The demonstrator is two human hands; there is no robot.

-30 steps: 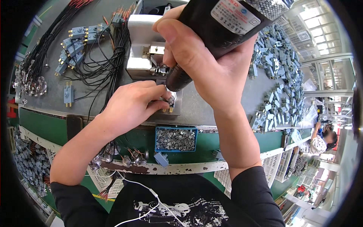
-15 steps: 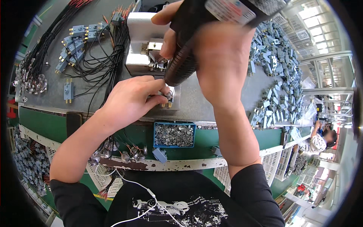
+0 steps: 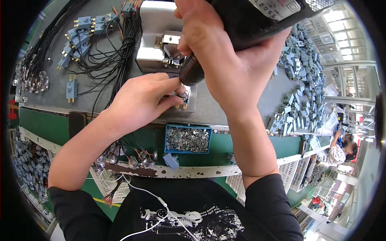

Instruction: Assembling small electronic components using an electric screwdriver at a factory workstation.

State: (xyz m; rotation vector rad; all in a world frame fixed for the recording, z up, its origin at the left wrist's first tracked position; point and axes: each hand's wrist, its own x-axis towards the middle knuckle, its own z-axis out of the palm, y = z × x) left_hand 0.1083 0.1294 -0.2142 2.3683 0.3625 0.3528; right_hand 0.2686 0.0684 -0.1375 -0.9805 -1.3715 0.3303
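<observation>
My right hand [image 3: 233, 72] is wrapped around a black power screwdriver [image 3: 249, 24], which points down and to the left. Its narrow nose [image 3: 192, 72] stands right beside the fingertips of my left hand [image 3: 138, 96]. With thumb and forefinger, the left hand pinches a black wire [image 3: 185, 94] at a small part with brass terminals [image 3: 184, 106]. That part sits on a metal plate [image 3: 192, 105] in front of a white and metal fixture [image 3: 155, 56]. The screwdriver's tip and the exact joint are hidden behind my fingers.
A blue bin [image 3: 187, 152] of small metal clips stands at the near edge, with a loose grey switch [image 3: 171, 161] beside it. Many grey switches [image 3: 299, 80] are heaped at right. Black cables [image 3: 128, 44] and wired switches [image 3: 80, 36] lie left. Another person [image 3: 337, 154] is far right.
My right hand has turned on the screwdriver, its thumb side now facing up, and the tool's nose has shifted slightly right. The left hand keeps its pinch. The whole view has shifted a little.
</observation>
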